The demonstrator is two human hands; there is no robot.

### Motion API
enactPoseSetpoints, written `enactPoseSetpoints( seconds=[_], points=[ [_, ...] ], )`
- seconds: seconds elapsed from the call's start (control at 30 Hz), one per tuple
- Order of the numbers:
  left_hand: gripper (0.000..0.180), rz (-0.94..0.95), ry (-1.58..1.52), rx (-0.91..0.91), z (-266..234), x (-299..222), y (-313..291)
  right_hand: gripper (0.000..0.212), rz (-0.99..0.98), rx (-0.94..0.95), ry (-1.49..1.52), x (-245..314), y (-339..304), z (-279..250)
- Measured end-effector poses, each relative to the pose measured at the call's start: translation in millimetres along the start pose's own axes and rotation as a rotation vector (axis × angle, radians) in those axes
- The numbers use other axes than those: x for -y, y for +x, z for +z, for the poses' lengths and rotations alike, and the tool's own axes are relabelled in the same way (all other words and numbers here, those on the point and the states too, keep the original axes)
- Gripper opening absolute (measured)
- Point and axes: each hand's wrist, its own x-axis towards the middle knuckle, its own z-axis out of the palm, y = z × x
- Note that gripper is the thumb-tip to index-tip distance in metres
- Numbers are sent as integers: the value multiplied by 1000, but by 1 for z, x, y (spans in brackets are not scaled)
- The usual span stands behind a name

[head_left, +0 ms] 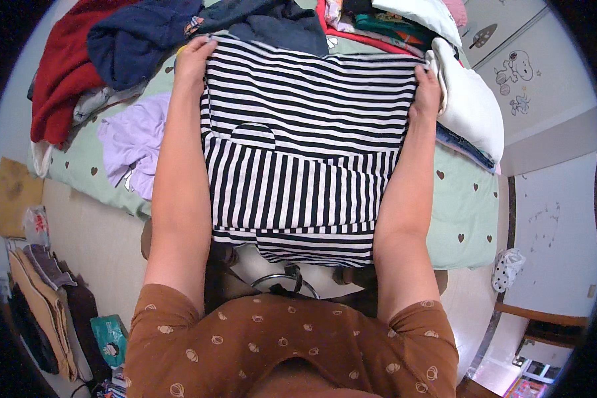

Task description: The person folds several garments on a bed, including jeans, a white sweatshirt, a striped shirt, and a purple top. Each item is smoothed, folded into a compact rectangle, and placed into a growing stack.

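Observation:
A black-and-white striped garment [305, 99] is spread between my two hands, its near part hanging over the bed's front edge. My left hand [194, 63] pinches its far left corner. At the far right corner, my right hand [427, 93] grips the edge between thumb and fingers. Stripes run crosswise on the far part and lengthwise on a band nearer me. Beside my left forearm lies a crumpled lilac garment [134, 136]. Right next to my right hand is a folded white garment [467, 109] on top of a stack.
The green bed cover [461, 225] has small dark hearts. Red [69, 83] and navy [136, 46] garments are heaped at the far left. More folded clothes [395, 26] lie at the far right. Bags and a green package [109, 338] stand on the floor at lower left.

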Motion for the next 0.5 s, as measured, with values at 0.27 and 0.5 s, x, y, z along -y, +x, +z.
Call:
enactPoseSetpoints(
  seconds=[0.27, 0.5],
  points=[
    [26, 33, -164, -81, -27, 0, -14, 29, 135, 40, -107, 7, -9, 9],
    [21, -220, 16, 87, -8, -20, -19, 26, 431, 104, -176, -14, 6, -4]
  ],
)
